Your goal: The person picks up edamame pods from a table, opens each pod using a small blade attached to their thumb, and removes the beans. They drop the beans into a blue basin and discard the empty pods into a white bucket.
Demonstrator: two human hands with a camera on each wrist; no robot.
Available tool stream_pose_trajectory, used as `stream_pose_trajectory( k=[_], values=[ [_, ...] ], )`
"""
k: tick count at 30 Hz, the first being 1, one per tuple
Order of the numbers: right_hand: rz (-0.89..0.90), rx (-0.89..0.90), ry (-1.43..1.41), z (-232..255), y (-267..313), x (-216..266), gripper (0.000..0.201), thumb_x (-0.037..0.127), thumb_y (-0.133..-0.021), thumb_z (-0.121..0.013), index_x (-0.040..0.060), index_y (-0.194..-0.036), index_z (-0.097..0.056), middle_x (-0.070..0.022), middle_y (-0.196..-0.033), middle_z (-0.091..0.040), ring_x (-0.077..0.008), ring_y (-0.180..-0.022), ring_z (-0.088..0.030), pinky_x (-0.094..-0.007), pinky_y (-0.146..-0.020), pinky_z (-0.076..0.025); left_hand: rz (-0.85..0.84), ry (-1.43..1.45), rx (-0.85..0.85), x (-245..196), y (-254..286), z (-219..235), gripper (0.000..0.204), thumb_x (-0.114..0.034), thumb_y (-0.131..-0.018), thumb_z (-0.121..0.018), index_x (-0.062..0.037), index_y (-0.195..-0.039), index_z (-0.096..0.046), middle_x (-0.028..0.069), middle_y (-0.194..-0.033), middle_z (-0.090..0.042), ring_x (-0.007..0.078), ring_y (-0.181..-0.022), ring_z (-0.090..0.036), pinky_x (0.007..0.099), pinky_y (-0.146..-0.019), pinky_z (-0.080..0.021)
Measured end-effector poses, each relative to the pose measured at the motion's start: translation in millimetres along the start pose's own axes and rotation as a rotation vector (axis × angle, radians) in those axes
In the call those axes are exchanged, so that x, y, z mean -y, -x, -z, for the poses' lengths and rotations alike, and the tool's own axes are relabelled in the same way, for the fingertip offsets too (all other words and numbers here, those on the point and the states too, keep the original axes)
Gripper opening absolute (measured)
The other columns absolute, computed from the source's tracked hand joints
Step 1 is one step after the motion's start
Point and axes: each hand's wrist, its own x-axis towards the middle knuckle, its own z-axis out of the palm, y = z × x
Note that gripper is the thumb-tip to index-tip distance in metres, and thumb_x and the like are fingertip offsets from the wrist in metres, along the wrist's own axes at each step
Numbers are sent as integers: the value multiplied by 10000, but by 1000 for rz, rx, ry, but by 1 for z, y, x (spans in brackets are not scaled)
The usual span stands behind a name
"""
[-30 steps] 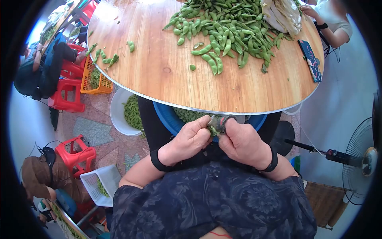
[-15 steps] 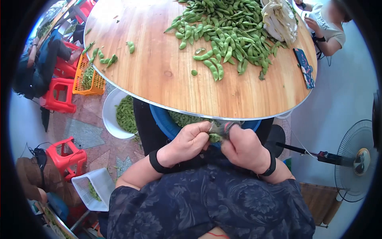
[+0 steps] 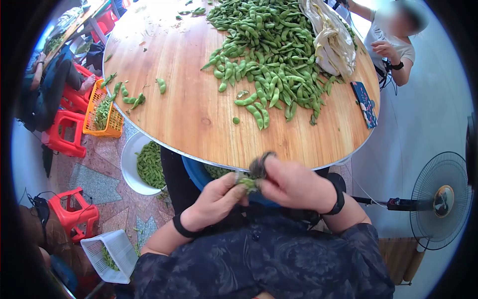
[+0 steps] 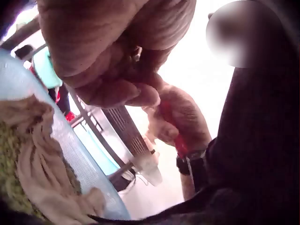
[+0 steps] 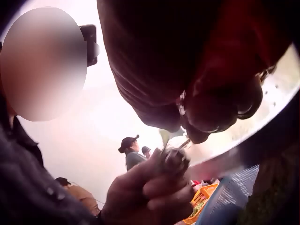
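Note:
Before the person's chest, close to the table's near edge, the left hand (image 3: 214, 198) pinches a green edamame pod (image 3: 247, 185) between thumb and finger. Opposite it, the right hand (image 3: 298, 185) has its thumb at the same pod, fingers curled, with a dark covering (image 3: 260, 164) over a fingertip. Blur hides just how the right fingers grip the pod. In the right wrist view, a pale green bit (image 5: 169, 136) shows between the two hands. Below the hands, partly hidden, is a blue tub (image 3: 195, 172) with shelled beans.
A heap of edamame pods (image 3: 269, 55) covers the far side of the round wooden table (image 3: 174, 119), beside a crumpled pale bag (image 3: 331, 45) and a phone (image 3: 364, 104). A white bucket of pods (image 3: 130, 172) stands at left. A fan (image 3: 438, 199) stands right. Other people sit around.
The head view has shifted, so the table sits lower and further left. Both hands have moved slightly left, and the right hand's dark-covered fingertip has lifted away from the pod.

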Motion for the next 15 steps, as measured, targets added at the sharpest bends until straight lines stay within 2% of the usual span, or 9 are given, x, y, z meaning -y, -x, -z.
stream_pose_trajectory(
  k=[2, 4, 6, 7, 9, 12, 13, 14, 15],
  values=[
    [54, -216, 186, 6, -19, -18, 140, 96, -843, -562, 18, -936, -493, -175, -669, -556, -367, -615, -594, -417, -535, -472, -19, -121, -174, -14, 17, 12, 179, -74, -970, -494, 2, -1105, -582, 29, -936, -578, 67, -750, -548, 213, -650, -459],
    [-63, -294, 334, 18, -44, -34, 165, 93, -843, -569, 13, -954, -477, -189, -686, -563, -382, -641, -592, -446, -557, -475, -87, -431, -433, -25, 36, 30, 161, -2, -935, -510, 13, -1071, -594, 50, -922, -605, 87, -741, -553, 225, -666, -464],
    [-92, -318, 379, 18, -58, -45, 171, 90, -841, -570, 8, -953, -470, -197, -711, -569, -387, -664, -594, -455, -572, -476, -198, -846, -705, -23, 56, 59, 267, -23, -881, -580, 7, -1146, -577, 143, -1037, -617, 260, -914, -615, 338, -797, -488],
    [-48, -316, 399, 15, -62, -48, 190, 95, -834, -580, 4, -955, -465, -207, -746, -571, -392, -695, -597, -461, -591, -478, -133, -1233, -736, -31, 69, 76, 348, -68, -856, -615, 7, -1190, -557, 177, -1120, -595, 340, -1014, -593, 380, -854, -474],
    [2, -309, 414, 13, -67, -49, 209, 100, -828, -590, 0, -957, -460, -217, -781, -573, -397, -726, -599, -466, -611, -480, -203, -1752, -907, -36, 82, 87, 391, -94, -846, -625, 13, -1212, -539, 183, -1151, -580, 384, -1015, -576, 411, -868, -465],
    [-25, -274, 391, 12, -63, -51, 215, 86, -808, -584, -5, -963, -466, -234, -824, -562, -405, -743, -580, -446, -632, -486, -271, -1566, -950, -41, 86, 81, 393, -69, -855, -611, 6, -1231, -527, 149, -1143, -586, 315, -982, -592, 381, -844, -473],
    [-38, -306, 398, 16, -61, -55, 213, 77, -813, -577, 2, -985, -477, -191, -800, -569, -347, -661, -576, -404, -579, -483, -268, -1565, -953, -39, 83, 75, 393, -69, -855, -611, 6, -1231, -527, 149, -1143, -586, 315, -982, -592, 381, -844, -473],
    [-47, -338, 406, 19, -60, -56, 215, 67, -817, -570, 8, -1007, -487, -147, -776, -575, -289, -580, -573, -362, -525, -479, -288, -1242, -872, -35, 75, 62, 391, -56, -863, -598, 7, -1241, -519, 136, -1142, -585, 260, -956, -589, 350, -828, -475],
    [-42, -335, 407, 23, -57, -48, 215, 67, -817, -570, 8, -1007, -487, -147, -776, -575, -289, -580, -573, -362, -525, -479, -304, -923, -780, -31, 66, 49, 390, -44, -872, -586, 8, -1251, -511, 123, -1142, -584, 204, -931, -586, 319, -813, -477]
  ],
)
